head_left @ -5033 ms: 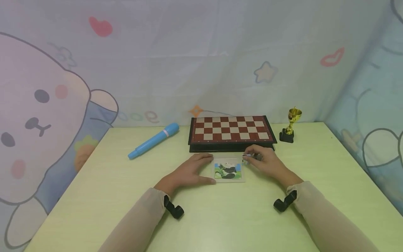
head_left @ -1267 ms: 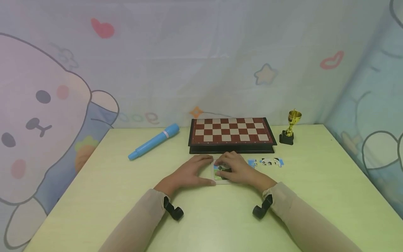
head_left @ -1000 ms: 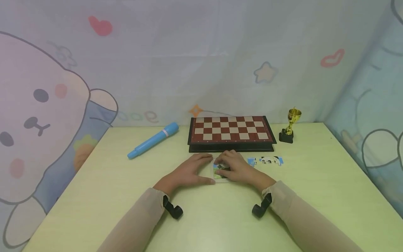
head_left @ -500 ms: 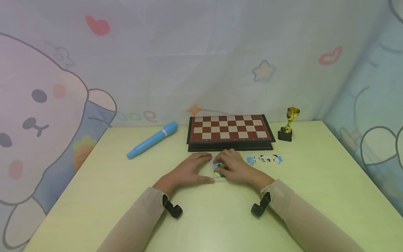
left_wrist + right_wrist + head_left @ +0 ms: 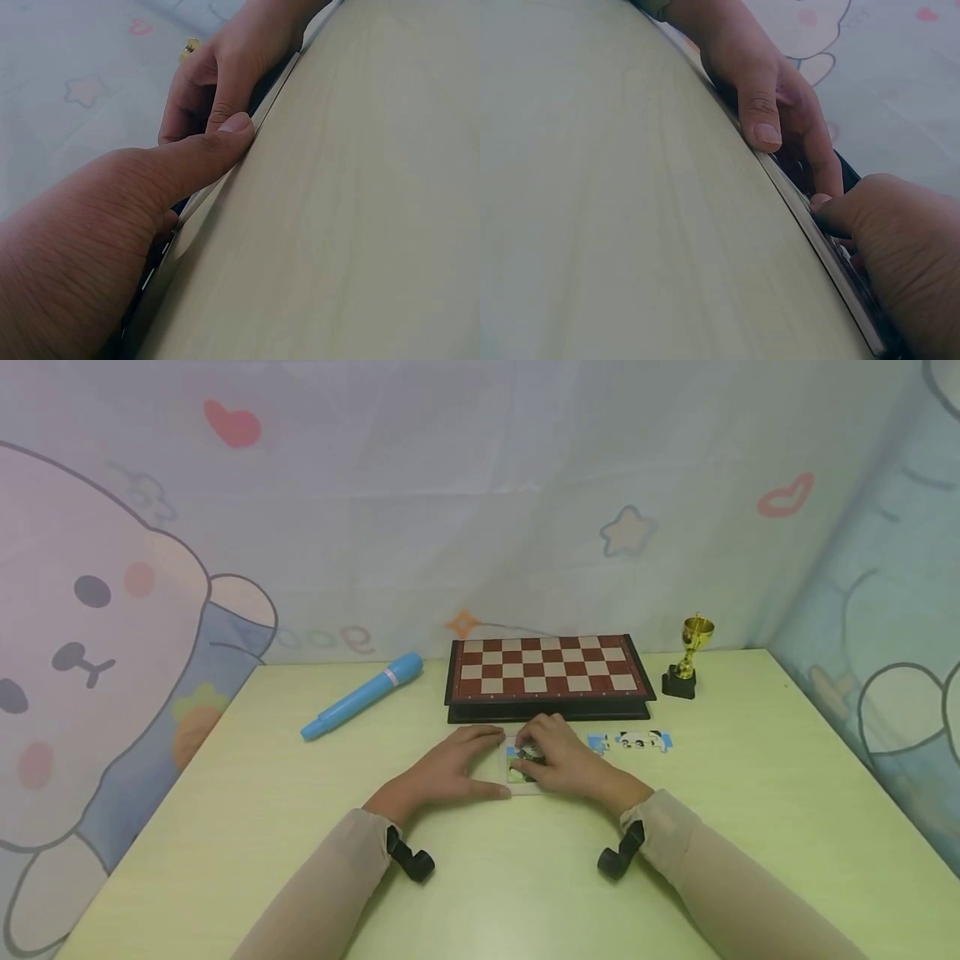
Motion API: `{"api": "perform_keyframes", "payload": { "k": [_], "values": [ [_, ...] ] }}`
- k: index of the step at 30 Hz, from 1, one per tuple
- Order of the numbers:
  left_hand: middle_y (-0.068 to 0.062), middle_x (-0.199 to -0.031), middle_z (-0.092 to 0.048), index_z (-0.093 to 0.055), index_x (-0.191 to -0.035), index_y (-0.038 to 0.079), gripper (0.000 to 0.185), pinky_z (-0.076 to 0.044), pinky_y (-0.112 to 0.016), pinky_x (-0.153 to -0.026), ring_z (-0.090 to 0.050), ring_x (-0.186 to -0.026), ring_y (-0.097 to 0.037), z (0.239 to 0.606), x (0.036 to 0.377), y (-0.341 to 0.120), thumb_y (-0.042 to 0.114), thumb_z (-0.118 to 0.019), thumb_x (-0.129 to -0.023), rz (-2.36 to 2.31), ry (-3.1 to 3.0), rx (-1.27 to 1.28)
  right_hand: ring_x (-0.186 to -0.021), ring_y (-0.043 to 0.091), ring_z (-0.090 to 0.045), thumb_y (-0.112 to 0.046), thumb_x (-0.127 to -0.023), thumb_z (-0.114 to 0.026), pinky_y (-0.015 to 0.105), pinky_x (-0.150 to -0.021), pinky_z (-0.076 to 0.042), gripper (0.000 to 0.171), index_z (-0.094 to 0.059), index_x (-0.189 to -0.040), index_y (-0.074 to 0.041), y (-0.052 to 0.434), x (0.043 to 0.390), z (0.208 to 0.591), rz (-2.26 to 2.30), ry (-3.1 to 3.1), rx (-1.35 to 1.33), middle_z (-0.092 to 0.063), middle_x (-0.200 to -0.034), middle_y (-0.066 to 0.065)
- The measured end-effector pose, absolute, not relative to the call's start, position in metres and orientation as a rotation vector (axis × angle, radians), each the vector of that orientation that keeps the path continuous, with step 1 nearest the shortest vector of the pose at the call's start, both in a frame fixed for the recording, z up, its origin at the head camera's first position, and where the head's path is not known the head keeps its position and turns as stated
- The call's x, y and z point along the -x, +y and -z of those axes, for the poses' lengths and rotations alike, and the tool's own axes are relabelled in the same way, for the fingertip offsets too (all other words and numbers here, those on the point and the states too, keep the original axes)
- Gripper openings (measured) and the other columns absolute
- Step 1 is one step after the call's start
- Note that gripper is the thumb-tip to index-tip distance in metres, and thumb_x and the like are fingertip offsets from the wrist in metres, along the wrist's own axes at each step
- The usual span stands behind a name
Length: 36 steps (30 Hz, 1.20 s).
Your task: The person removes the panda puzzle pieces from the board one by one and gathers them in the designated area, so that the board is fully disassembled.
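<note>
Near the table's (image 5: 225, 827) middle, a small puzzle tray (image 5: 522, 787) is being steadied by the flat left hand (image 5: 450, 770) while a piece is best being pried gently by the right hand's (image 5: 566, 764) curled fingertips.

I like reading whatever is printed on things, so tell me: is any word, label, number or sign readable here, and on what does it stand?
Backdrop cloth, behind the blue pen: pale rounded marks that may be letters, too faint to read.
Chessboard: no letters or numbers visible.
Gold trophy: no legible label.
Panda puzzle and loose puzzle pieces: pictures only.
</note>
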<state>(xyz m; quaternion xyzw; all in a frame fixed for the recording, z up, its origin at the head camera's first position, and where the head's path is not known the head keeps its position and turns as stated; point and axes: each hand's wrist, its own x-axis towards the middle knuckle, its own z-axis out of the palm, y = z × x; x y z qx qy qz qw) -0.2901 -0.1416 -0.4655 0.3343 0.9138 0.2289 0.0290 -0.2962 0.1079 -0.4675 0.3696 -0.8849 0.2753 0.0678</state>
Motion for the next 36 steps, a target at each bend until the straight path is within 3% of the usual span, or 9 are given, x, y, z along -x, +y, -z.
{"api": "perform_keyframes", "payload": {
  "k": [9, 24, 31, 36],
  "values": [
    [0.006, -0.158, -0.036, -0.042, -0.154, 0.020, 0.095, -0.029, -0.040, -0.118, -0.029, -0.147, -0.016, 0.4638, 0.2902, -0.1401, 0.077, -0.063, -0.081, -0.686, 2.819, -1.024, -0.099, 0.018, -0.044, -0.036, -0.093, -0.073, 0.038, -0.086, -0.044, 0.028, -0.064, -0.107, -0.014, 0.1109, 0.2992, 0.4681, -0.839, -2.689, -1.063, -0.056, -0.111, 0.000],
    [0.005, -0.158, -0.036, -0.043, -0.154, 0.021, 0.093, -0.029, -0.041, -0.118, -0.029, -0.147, -0.017, 0.4643, 0.2880, -0.1414, 0.074, -0.064, -0.082, -0.702, 2.815, -1.010, -0.091, 0.014, -0.042, -0.031, -0.093, -0.075, 0.033, -0.079, -0.043, 0.023, -0.059, -0.104, -0.019, 0.1108, 0.3003, 0.4692, -0.912, -2.633, -1.128, -0.056, -0.095, -0.007],
    [0.005, -0.158, -0.035, -0.042, -0.155, 0.020, 0.095, -0.029, -0.042, -0.118, -0.028, -0.147, -0.018, 0.4647, 0.2896, -0.1414, 0.076, -0.063, -0.081, -0.717, 2.809, -1.022, -0.093, 0.011, -0.051, -0.026, -0.095, -0.073, 0.030, -0.078, -0.053, 0.022, -0.066, -0.114, -0.016, 0.1114, 0.2989, 0.4649, -1.002, -2.592, -1.208, -0.061, -0.100, -0.006],
    [0.006, -0.158, -0.035, -0.043, -0.154, 0.021, 0.095, -0.029, -0.041, -0.118, -0.028, -0.147, -0.016, 0.4653, 0.2900, -0.1419, 0.077, -0.063, -0.080, -0.717, 2.814, -1.013, -0.093, 0.009, -0.053, -0.022, -0.096, -0.071, 0.030, -0.080, -0.050, 0.012, -0.073, -0.107, -0.017, 0.1117, 0.2999, 0.4645, -0.952, -2.518, -1.319, -0.068, -0.100, -0.011]
  ]
}}
